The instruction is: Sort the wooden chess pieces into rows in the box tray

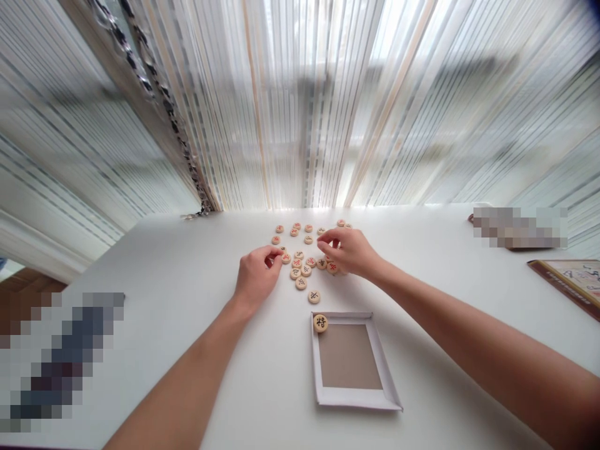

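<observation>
Several round wooden xiangqi pieces (pixel 297 264) with red or black characters lie face up, scattered on the white table. My left hand (pixel 257 278) is at the left edge of the group, thumb and forefinger pinched together right beside a red-marked piece (pixel 285 258). Whether anything is between those fingertips is hidden. Over the right side of the group is my right hand (pixel 345 251), fingers curled, with a small gap between thumb and forefinger and no piece seen there. It covers some pieces. Nearer me, a shallow white box lid (pixel 347 397) holds one black-marked piece (pixel 320 323) in its far left corner.
A single black-marked piece (pixel 314 297) lies between the group and the box lid. At the right edge is a flat printed box (pixel 569 281). Blurred-out items lie at left and far right. A striped string curtain (pixel 290 125) hangs behind the white table (pixel 187 262).
</observation>
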### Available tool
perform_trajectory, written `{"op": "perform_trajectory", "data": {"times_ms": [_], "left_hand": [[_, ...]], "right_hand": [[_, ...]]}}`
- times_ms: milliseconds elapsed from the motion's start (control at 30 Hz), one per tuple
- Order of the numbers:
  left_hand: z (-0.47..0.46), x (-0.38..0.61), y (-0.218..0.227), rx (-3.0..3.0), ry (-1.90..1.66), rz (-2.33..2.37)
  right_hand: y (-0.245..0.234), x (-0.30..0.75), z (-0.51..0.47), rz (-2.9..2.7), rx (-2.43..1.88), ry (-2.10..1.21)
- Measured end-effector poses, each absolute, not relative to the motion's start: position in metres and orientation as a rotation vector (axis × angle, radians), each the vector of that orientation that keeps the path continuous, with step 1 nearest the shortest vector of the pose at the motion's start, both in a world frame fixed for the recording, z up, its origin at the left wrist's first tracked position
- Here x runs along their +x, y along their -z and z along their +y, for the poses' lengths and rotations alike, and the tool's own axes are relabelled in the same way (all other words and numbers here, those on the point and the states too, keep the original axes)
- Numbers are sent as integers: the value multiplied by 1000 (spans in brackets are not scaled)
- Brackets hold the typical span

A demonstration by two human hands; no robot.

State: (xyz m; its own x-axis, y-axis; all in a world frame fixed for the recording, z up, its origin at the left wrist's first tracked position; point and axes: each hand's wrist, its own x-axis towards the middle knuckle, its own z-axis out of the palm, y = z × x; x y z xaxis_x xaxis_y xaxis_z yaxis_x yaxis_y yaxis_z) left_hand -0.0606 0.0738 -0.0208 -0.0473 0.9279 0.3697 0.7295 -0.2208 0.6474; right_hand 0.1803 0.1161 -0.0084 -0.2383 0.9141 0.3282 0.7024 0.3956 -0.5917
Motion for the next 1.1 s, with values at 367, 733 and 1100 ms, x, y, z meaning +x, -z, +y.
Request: {"op": "perform_trajectory", "data": {"times_ms": [367,733,1100], "left_hand": [[75,-62,22,1978,-1148,1741],[73,-60,22,1948,-1173,1696],[49,-41,6,1570,-1160,1255]], "right_hand": [[15,120,206,-2334,-1376,-299],[22,96,227,-2452,-1222,-209],[-7,164,94,-2186,-983,-431]]}}
